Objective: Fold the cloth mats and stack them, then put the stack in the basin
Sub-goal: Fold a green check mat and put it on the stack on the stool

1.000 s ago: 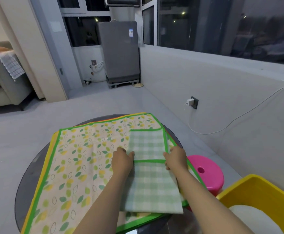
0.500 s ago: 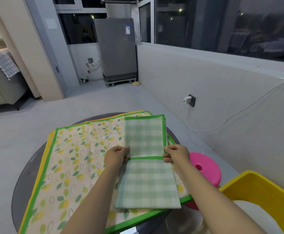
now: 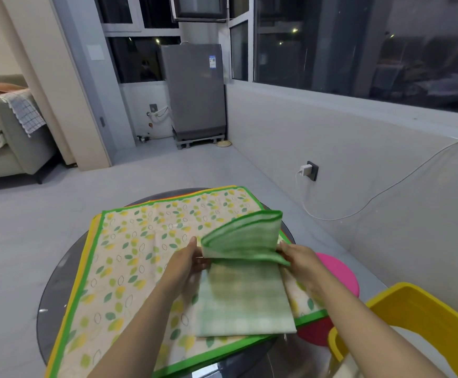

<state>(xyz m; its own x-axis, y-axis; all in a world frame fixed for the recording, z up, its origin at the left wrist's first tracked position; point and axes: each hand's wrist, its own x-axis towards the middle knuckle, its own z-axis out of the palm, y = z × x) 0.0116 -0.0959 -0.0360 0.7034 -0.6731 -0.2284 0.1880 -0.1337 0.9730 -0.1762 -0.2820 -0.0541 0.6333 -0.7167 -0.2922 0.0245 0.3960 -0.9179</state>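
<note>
— Two hands are seen in the head view: the checked mat is pinched at its side edges by the left hand and the right hand, and its far half is raised in an arch above the near half, which lies on the leaf-print mat spread over the round table.

— How should the fold be finished?

— The raised green border is best brought down level onto the near edge, corners matched, then the crease pressed flat. The yellow basin is seen at the lower right, beside the table, not yet needed.
</note>
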